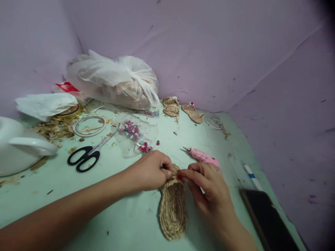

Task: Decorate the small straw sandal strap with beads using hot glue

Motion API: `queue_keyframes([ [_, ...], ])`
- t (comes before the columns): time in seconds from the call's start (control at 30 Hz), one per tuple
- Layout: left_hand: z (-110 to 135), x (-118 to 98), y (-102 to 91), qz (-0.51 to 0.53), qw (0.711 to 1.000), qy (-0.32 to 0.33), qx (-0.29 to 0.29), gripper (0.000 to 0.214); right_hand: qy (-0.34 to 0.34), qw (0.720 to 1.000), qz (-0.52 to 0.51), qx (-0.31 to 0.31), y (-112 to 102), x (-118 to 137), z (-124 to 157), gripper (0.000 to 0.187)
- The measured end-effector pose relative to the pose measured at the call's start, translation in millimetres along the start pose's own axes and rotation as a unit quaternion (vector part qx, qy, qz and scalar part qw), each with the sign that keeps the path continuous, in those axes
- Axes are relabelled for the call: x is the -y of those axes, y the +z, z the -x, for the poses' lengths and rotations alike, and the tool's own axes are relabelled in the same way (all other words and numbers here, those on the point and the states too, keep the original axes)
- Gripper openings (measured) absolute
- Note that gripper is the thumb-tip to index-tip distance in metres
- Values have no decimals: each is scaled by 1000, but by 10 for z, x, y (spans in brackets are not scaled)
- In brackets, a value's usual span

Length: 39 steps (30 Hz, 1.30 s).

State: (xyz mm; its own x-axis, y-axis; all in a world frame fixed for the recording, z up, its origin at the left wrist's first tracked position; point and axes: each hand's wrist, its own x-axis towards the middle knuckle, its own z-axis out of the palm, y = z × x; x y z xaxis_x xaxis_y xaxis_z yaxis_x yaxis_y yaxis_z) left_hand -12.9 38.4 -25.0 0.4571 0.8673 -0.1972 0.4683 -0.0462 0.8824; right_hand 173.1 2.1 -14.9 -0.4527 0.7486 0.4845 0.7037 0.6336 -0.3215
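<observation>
A small braided straw slipper (173, 212) lies on the table in front of me, its sole coiled from straw cord and a strap across its upper part. My left hand (154, 170) is closed at the strap's left side, thumb and forefinger pinching it. From the right, my right hand (209, 184) reaches in with finger and thumb together around a small red bead (179, 177) at the strap. Just beyond that hand lies a pink glue gun (202, 156), nozzle pointing left. The slipper's toe is partly hidden by my fingers.
Black-handled scissors (89, 157), a tape roll (89, 126) and a bag of coloured beads (129, 129) lie left of centre. A white jug (23, 150) stands far left, a plastic bag (115, 82) behind. Two small straw pieces (192, 113) lie back; a phone (267, 219) right.
</observation>
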Motion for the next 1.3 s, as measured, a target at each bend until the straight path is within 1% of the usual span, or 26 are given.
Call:
queue_keyframes([
  [0.17, 9, -32, -5, -1, 1000, -6, -1, 15, -13, 1000, 4, 15, -22, 5, -20, 18],
  [0.33, 10, -53, -7, -4, 1000, -12, 1, 15, 9, 1000, 5, 15, -25, 50, -48, 15],
  [0.53, 0, -46, -2, -15, 1000, -7, 3, 15, 19, 999, 50, -12, -42, 144, -68, 15],
  [0.8, 11, -65, -18, -15, 1000, -7, 7, 15, -7, 997, 78, -7, -40, 137, -73, 16],
  [1.1, 12, -63, -26, -26, 1000, -1, 10, 15, 3, 992, 126, -16, -16, 181, -82, 16],
  [1.2, 6, -76, -33, -29, 999, -1, 14, 15, 19, 991, 125, -33, -17, 205, -82, 18],
  [1.3, 10, -95, -39, -30, 999, 7, 10, 15, 24, 992, 118, -32, -13, 224, -89, 17],
])
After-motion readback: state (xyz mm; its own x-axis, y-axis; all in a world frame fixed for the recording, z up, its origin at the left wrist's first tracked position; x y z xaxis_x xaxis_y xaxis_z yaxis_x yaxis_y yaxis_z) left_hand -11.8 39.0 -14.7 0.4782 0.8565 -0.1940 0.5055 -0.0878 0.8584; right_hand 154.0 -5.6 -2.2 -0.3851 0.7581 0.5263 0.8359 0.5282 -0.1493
